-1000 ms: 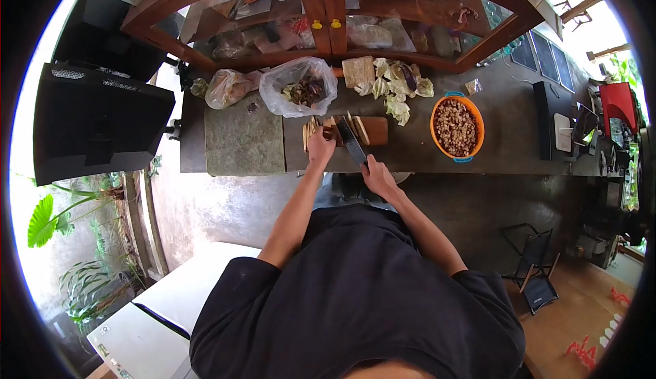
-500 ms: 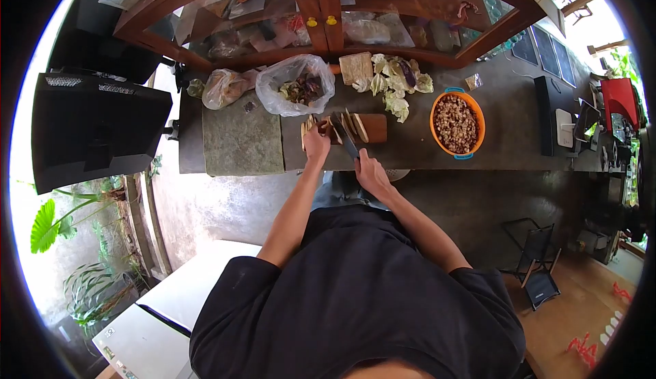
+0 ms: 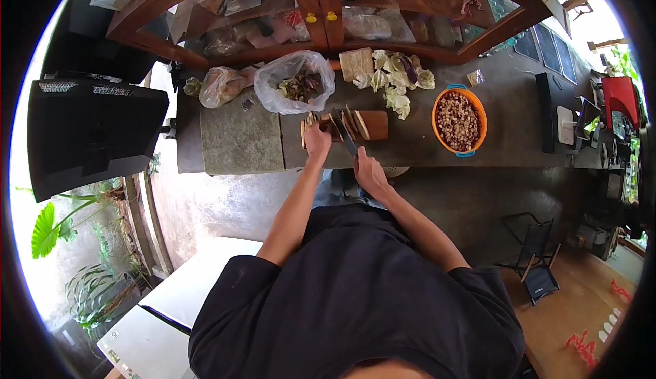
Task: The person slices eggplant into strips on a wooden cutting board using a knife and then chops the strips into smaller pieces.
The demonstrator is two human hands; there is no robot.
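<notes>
My right hand [image 3: 370, 172] is wrapped round the handle of a knife [image 3: 345, 135], whose dark blade lies over a wooden cutting board [image 3: 378, 125]. Pale slices with dark edges [image 3: 360, 125] stand on the board to the right of the blade. On the board's left part, my left hand [image 3: 318, 140] has its fingers bent and pressed onto sliced pieces; the fingertips are partly hidden. More pale slices [image 3: 304, 133] show beside that hand. Behind the board sits an open clear plastic bag [image 3: 273, 95] with dark and greenish scraps in it.
An orange basket [image 3: 483, 121] of chopped pieces stands on the right. Leafy scraps [image 3: 398, 85] and a pale block [image 3: 356, 65] lie behind the board. A grey-green mat [image 3: 240, 140] and another bag [image 3: 221, 87] are left. A glass-doored cabinet [image 3: 328, 10] borders the back.
The knife and my right hand have shifted slightly left, and the blade now stands more edge-on. My left hand stays at the slices. The camera view has moved a little.
</notes>
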